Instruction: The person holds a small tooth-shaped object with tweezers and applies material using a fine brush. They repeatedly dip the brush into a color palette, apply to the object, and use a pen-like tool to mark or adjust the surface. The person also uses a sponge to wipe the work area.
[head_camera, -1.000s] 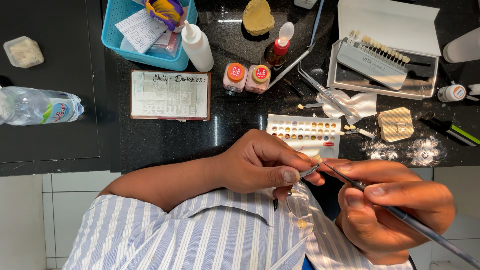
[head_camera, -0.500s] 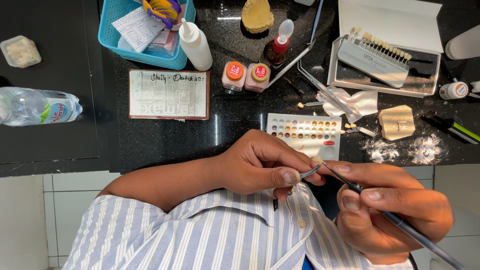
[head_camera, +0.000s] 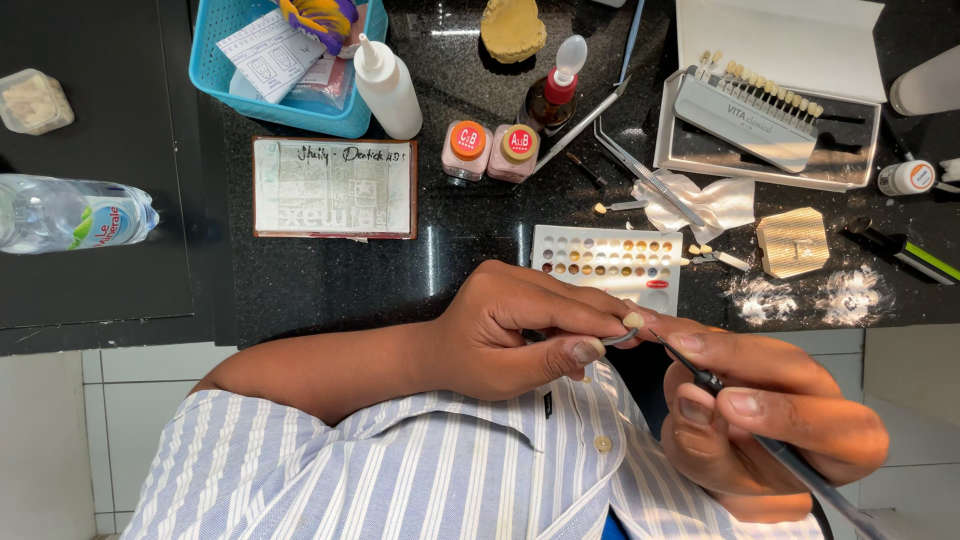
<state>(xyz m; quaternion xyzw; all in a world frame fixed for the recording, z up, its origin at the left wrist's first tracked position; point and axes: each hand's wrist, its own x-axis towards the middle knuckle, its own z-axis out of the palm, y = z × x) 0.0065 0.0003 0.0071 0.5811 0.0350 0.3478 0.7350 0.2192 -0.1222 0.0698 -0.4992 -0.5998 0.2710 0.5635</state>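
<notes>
Head view. Left hand (head_camera: 520, 335) closed in a pinch on a small pale tooth-like piece (head_camera: 632, 321), thumb and forefinger clamped just above the striped shirt (head_camera: 400, 470), at the near edge of the worktop (head_camera: 470, 235). Right hand (head_camera: 770, 420) gripping a thin dark brush (head_camera: 708, 380) pen-fashion, fingers curled round the handle.

Against half a second ago and the second before, next to nothing shifted: pinch unchanged, brush tip a touch closer in, right at the piece. Judged as fine, steady dabbing in progress, not a reach for fresh material.

Brush long axis on a diagonal, tip pointing up and left at the piece, handle trailing down and right out of the picture.

Beyond the hands, a white palette tray (head_camera: 605, 262) with coloured wells near; farther back tweezers (head_camera: 650, 180), two orange-lidded jars (head_camera: 490, 148), a tooth shade guide (head_camera: 760, 100), a blue basket (head_camera: 215, 70).
</notes>
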